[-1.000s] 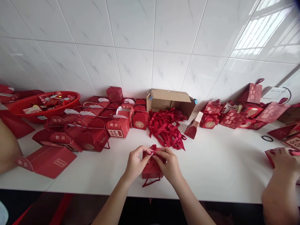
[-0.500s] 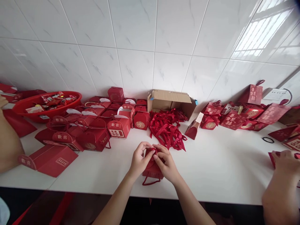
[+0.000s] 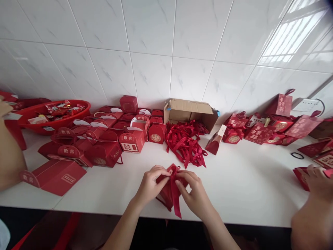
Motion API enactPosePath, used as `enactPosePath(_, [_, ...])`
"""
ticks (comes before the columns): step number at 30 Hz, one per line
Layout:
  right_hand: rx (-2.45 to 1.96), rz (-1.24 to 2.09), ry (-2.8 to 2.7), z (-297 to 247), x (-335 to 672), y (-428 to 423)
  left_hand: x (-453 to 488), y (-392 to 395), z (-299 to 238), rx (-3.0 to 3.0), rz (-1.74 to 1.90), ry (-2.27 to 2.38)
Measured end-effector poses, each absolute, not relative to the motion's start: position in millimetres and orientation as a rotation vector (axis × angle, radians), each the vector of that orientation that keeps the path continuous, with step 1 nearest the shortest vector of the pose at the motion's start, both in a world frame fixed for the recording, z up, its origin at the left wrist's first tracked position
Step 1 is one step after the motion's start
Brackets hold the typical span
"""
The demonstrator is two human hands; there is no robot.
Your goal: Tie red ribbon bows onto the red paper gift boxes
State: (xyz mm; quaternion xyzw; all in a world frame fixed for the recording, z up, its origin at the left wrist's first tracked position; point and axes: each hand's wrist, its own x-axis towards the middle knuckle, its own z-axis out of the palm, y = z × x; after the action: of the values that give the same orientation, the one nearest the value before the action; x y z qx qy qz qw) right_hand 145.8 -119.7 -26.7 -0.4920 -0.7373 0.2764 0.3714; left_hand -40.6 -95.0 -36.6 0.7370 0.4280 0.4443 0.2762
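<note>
In front of me a small red gift box (image 3: 167, 190) stands on the white table, its corded handle hanging at the near side. A shiny red ribbon (image 3: 175, 199) lies over its top, one tail dangling toward me. My left hand (image 3: 153, 180) pinches the ribbon at the left of the box top. From the right, my right hand (image 3: 191, 187) pinches it too, thumb and fingers closed. The fingertips hide part of the ribbon's gathered middle. Just beyond my hands lies a heap of loose red ribbons (image 3: 185, 140), spilling from an open cardboard box (image 3: 191, 106).
Many red gift boxes (image 3: 104, 152) crowd the left, by a red basin (image 3: 31, 119) of wrapped sweets. More boxes (image 3: 260, 132) line the wall at right, near a black ring (image 3: 297, 155). Other people's arms reach in at left and right; one hand (image 3: 319, 182) holds a red box.
The gift box has turned between my hands, and a ribbon tail now hangs down its near side. My hands have moved slightly apart. The person at right has shifted their box left.
</note>
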Motion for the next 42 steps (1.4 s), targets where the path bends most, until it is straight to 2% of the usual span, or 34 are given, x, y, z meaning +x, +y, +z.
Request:
enactPosePath(3, [-1.347,0.644,-1.949,-16.5,157.1,-125.5,-39.9,-95.2,-33.7,2.011,1.169,1.089])
enactPosePath(6, [-1.401,0.767,-1.976,-4.6,165.5,-125.0,-37.9,-97.9,-31.5,2.043,1.109,1.034])
enactPosePath(12, [-0.933,0.819,-2.226,4.8,176.8,-109.2,-37.3,-102.5,-27.8,2.032,1.026,1.075])
enactPosePath(15, [-0.913,0.842,-2.232,-0.2,178.9,-107.2,-38.5,-103.9,-25.9,2.054,1.01,1.053])
enactPosePath(25, [-1.013,0.881,-2.271,3.2,177.0,-129.9,-40.0,-100.3,-21.7,2.332,1.146,1.053])
enactPosePath(32, [-0.869,0.963,-2.352,4.7,179.8,-138.9,-42.6,-93.3,-27.3,2.391,1.284,1.316])
enactPosePath(42, [-1.024,0.608,-2.238,-19.1,169.4,-107.8,-40.8,-84.6,-34.7,2.257,1.364,1.669])
